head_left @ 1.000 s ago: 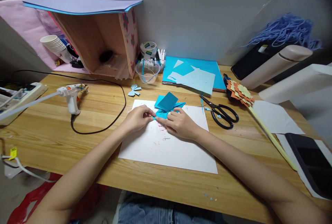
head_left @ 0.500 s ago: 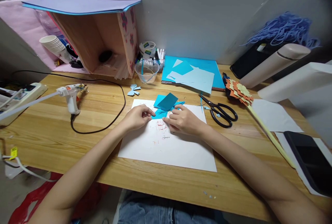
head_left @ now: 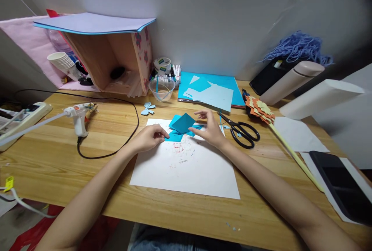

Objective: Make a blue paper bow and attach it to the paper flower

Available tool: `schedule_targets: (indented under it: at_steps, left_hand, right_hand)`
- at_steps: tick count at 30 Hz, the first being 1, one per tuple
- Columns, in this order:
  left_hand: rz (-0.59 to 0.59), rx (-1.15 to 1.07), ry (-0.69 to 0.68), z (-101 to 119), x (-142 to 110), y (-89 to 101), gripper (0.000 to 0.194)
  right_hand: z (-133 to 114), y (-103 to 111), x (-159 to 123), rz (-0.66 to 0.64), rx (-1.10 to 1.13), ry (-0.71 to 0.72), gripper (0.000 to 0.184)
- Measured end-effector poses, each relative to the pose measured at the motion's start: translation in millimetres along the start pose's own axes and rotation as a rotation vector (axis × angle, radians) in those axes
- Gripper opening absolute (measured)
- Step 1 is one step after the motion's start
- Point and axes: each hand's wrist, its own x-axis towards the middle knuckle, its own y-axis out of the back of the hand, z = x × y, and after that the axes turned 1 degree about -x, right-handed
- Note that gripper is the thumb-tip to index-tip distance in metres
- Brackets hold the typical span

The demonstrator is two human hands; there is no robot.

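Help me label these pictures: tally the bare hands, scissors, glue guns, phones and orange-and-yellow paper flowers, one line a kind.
Bare hands (left hand, right hand): 2
Black-handled scissors: 1
White glue gun: 1
Black phone: 1
Orange-and-yellow paper flower: 1
Total: 6

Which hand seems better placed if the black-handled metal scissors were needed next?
Probably the right hand: its fingers are spread, and the black-handled metal scissors lie just to its right. The left hand is farther away, its fingertips at the left corner of the folded bright-blue paper.
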Motion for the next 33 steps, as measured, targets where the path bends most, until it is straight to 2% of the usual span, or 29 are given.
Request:
schedule_targets:
  at_steps: [2, 4, 8, 11, 14, 17, 19, 23, 33]
  left_hand:
    - [-0.028, 0.017, -0.029, 0, 0, 3.7, 0.016]
    - [0.023, 0.006, -0.028, 2, 0, 2.7, 0.023]
    - [0.278, -0.075, 0.045, 10, 6, -16.5, 0.063]
    - [0.347, -0.080, 0.013, 21, 11, -36.3, 0.075]
    - [0.410, -0.170, 0.002, 31, 14, -49.4, 0.062]
    - [0.391, -0.222, 0.003, 37, 13, -55.1, 0.033]
    - [0.393, -0.193, -0.002, 37, 11, -56.8, 0.023]
    - [0.394, -0.141, -0.033, 36, 10, -58.3, 0.022]
    - [0.349, -0.144, -0.058, 35, 8, -57.0, 0.020]
  right_hand:
    - [3, -5, 2, -0.126, 0.127, -0.114, 0.057]
    - [5, -10, 4, -0.193, 0.188, -0.157, 0.058]
    - [2, -12, 8, -0.169, 0.181, -0.148, 0.045]
    - [-2, -12, 9, -0.163, 0.252, -0.135, 0.040]
    - [-3, -14, 8, -0.144, 0.331, -0.113, 0.039]
    - [-3, -17, 5, -0.110, 0.305, -0.124, 0.029]
    - [-4, -18, 2, -0.092, 0.252, -0.121, 0.022]
    - [-7, -17, -1, -0.063, 0.174, -0.070, 0.023]
    - [-12, -14, -2, -0.018, 0.279, -0.153, 0.023]
